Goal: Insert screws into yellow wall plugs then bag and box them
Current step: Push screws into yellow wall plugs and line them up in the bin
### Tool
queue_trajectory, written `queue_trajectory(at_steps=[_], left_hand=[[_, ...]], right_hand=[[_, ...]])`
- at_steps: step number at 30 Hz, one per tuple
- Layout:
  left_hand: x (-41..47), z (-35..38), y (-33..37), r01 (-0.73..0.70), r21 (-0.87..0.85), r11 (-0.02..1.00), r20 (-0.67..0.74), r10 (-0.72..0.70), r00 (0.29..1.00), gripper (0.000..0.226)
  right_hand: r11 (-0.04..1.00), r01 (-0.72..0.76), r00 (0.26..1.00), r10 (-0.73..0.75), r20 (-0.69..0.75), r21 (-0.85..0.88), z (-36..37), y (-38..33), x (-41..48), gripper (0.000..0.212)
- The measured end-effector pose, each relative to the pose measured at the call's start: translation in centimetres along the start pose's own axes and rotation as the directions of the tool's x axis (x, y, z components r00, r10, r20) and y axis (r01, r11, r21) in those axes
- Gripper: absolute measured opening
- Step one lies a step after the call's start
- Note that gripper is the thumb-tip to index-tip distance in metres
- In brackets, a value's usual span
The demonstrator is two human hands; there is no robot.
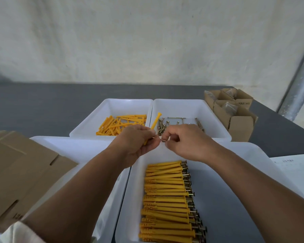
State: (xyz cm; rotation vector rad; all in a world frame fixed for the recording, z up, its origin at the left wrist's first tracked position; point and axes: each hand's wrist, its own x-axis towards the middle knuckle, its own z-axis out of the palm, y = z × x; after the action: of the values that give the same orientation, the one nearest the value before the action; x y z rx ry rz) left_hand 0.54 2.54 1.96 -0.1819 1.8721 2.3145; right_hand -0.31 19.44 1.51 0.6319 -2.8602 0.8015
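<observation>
My left hand (138,141) grips a yellow wall plug (154,122) that sticks up and away from the fist. My right hand (182,139) pinches a screw (162,140) whose tip points toward the left hand. Both hands hover above the near right white bin (135,181), where several plugs with screws in them (168,199) lie in a neat row. Loose yellow plugs (123,124) fill the far left bin (88,120). Loose screws (165,126) lie in the far right bin (216,118).
Flat cardboard sheets (21,172) lie at the left over a near left white bin (88,146). Open cardboard boxes (235,111) holding bagged items stand at the far right. A white paper (295,165) lies at the right. A metal pole (300,81) rises beside the grey table (42,106).
</observation>
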Motion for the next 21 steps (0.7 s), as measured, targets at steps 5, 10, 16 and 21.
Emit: queue_trajectory(at_steps=[5,10,16,21], left_hand=[[-0.2,0.1,-0.1,-0.014,0.096,0.995,0.021,0.012,1.000,0.006],[-0.3,0.0,0.0,0.014,0.137,0.990,0.050,-0.021,0.999,0.008],[-0.4,0.0,-0.1,0.018,0.312,0.950,0.072,-0.043,0.997,0.009],[-0.6,0.2,-0.1,-0.014,0.421,0.907,0.124,-0.043,0.991,0.008]], right_hand=[[0.990,0.083,0.996,-0.087,-0.035,-0.115,0.3,-0.3,0.2,0.012],[0.994,0.017,0.995,-0.028,-0.098,-0.106,-0.8,0.2,0.2,0.013],[0.890,-0.217,0.948,0.290,-0.131,0.400,-1.6,0.9,0.2,0.022],[0.646,-0.219,0.873,0.465,-0.149,0.731,-1.8,1.6,0.8,0.040]])
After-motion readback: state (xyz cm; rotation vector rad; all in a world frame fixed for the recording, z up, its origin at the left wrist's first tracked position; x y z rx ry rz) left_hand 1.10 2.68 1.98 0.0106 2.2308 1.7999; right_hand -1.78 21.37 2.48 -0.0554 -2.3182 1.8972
